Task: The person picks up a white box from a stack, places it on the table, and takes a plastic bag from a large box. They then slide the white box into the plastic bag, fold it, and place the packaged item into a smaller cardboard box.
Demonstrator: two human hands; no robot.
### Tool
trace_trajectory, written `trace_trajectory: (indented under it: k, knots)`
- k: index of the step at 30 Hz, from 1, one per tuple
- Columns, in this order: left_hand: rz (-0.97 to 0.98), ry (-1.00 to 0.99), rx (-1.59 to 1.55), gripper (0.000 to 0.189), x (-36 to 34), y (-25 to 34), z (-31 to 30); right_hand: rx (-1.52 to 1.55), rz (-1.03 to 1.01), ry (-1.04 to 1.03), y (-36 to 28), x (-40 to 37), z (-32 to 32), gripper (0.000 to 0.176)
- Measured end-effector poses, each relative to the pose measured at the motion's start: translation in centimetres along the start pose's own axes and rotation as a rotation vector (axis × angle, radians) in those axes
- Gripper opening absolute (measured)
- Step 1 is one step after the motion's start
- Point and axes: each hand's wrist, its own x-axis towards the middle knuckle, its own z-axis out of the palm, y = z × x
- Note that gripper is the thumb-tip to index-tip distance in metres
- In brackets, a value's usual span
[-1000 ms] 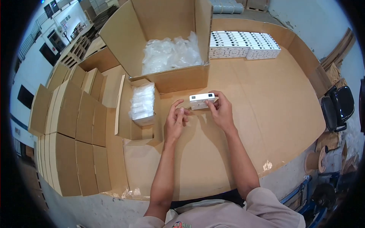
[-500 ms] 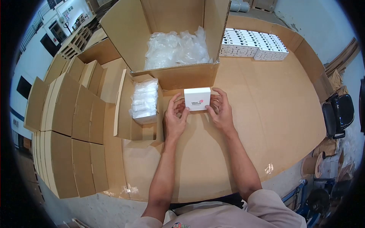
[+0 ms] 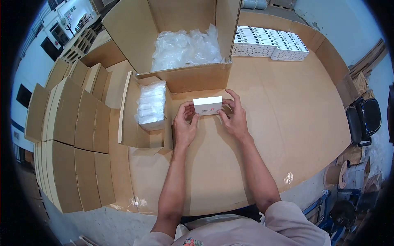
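Between my two hands is a small white box (image 3: 207, 105) with red and dark print on its front. My left hand (image 3: 186, 123) grips its left end between thumb and fingers. At the right end, the thumb and fingers of my right hand (image 3: 234, 116) close on it, with the index finger raised. Just left of my left hand stands an open cardboard carton (image 3: 156, 141). Inside it is a row of plastic-wrapped white packs (image 3: 151, 104).
A large open carton (image 3: 188, 78) with clear plastic bags (image 3: 186, 47) stands at the back. Brown boxes (image 3: 65, 110) are stacked along the left. White printed boxes (image 3: 269, 44) lie in rows at the back right of the cardboard-covered table (image 3: 287, 123). A black chair (image 3: 364, 121) is beyond the right edge.
The white box has tipped, so more of its top and less of its printed front shows. Both hands still hold it. The whole view has shifted slightly.
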Motion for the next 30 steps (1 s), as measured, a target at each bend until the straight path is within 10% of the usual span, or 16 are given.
trace_trajectory:
  k: [12, 23, 30]
  knots:
    - [-0.008, 0.016, 0.058, 0.038, 0.0, -0.2, -0.1, 0.005, -0.042, -0.046, 0.6, 0.2, -0.1, 0.077]
    - [0.421, 0.283, 0.321, 0.038, -1.9, 5.1, 0.9, 0.081, -0.049, 0.163, 3.0, -0.4, -0.4, 0.076]
    - [0.395, 0.235, 0.645, 0.026, 12.0, 13.0, 0.2, 0.203, 0.038, 0.218, 3.1, 0.0, -0.4, 0.06]
